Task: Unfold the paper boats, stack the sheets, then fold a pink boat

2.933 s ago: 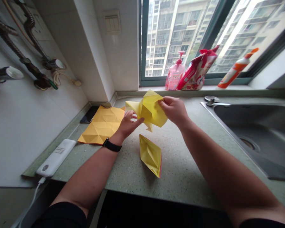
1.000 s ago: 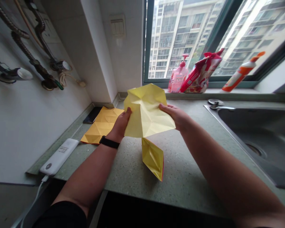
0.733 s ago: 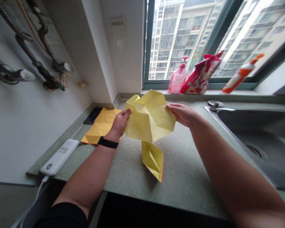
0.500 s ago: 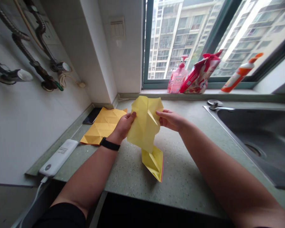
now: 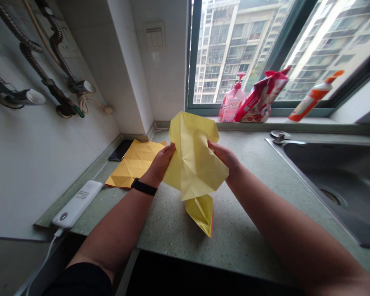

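A creased sheet of yellow paper (image 5: 194,160) is held up above the counter, spread between both hands. My left hand (image 5: 163,162) pinches its left edge, thumb in front. At the right edge my right hand (image 5: 226,158) grips it, with the fingers mostly behind the sheet. Below the sheet, a folded yellow paper piece (image 5: 202,216) with a reddish edge rests on the counter, its upper part covered. To the left of my left hand lies a creased orange-yellow paper (image 5: 132,162).
The speckled counter (image 5: 243,230) meets a steel sink (image 5: 320,172) on the right. A phone (image 5: 120,150) and a white power strip or power bank (image 5: 77,204) with a cable lie left. On the sill stand a pink pump bottle (image 5: 232,102), a red pouch (image 5: 262,98) and an orange-white bottle (image 5: 314,98).
The yellow sheet has opened out wider, its right part unfolding to the right. My right hand has shifted slightly with it; my left hand keeps its hold.
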The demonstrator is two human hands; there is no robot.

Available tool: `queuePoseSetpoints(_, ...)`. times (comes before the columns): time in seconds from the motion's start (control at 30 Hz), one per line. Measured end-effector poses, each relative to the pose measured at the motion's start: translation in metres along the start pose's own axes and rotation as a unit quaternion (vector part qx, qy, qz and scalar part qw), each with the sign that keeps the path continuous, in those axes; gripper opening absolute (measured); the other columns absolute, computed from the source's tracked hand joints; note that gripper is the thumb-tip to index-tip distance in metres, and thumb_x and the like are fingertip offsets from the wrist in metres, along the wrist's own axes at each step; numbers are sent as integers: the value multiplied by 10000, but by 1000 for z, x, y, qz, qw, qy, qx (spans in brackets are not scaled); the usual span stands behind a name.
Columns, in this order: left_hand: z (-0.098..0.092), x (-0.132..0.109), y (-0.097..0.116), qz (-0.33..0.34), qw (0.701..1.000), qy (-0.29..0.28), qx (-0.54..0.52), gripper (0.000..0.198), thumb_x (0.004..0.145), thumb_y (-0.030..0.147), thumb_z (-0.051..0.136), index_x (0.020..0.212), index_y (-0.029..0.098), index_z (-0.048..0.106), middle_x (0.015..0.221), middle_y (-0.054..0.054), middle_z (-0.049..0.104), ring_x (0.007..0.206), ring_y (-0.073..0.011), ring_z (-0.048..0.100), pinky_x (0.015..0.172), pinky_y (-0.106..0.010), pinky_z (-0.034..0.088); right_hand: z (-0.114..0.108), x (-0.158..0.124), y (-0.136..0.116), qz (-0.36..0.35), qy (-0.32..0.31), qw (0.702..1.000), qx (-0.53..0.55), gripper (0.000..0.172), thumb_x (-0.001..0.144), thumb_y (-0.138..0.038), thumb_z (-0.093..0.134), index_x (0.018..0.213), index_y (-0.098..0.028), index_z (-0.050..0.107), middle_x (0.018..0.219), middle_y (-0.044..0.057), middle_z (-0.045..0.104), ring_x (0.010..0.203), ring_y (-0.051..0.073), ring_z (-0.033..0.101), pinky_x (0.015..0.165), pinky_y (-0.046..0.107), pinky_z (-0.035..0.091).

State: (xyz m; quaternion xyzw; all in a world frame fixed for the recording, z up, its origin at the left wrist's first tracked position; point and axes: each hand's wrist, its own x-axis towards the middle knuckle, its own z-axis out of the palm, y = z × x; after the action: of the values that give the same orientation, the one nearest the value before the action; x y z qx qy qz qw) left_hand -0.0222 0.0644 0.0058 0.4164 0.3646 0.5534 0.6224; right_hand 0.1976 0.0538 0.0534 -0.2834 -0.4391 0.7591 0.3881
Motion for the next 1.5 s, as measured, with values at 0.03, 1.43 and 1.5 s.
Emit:
queuePoseSetpoints(0.03, -1, 0, 1, 3, 1000, -5, -8, 530, 882, 632, 842, 1136, 169, 788, 1113, -135, 840, 979, -279, 815, 828, -376, 677, 2, -3, -4, -5, 8, 1000, -4, 426, 914, -530, 692, 1184, -215, 788, 1148, 105, 857, 1155, 346, 805, 1029, 494, 656)
queuePoseSetpoints(1.43, -20, 11, -33, 185, 740, -168, 625, 450, 1059, 310, 487, 1409, 196, 747, 1497, -134, 713, 1432, -309, 628, 1287, -474, 429, -90, 42, 36, -197, 31, 636, -746, 421, 1021, -360, 655, 1409, -228, 748, 1580, 153, 639, 1529, 368, 513, 1270, 561, 421)
queuePoseSetpoints(1.5, -16, 12, -37, 189, 735, -175, 627, 541, 1066, 438, 525, 1513, 165, 659, 1590, -166, 636, 1508, -325, 559, 1318, -484, 381, -93, 47, 50, -143, 13, 625, -767, 520, 1041, -409, 642, 1515, -197, 680, 1666, 180, 558, 1584, 392, 455, 1301, 574, 373)
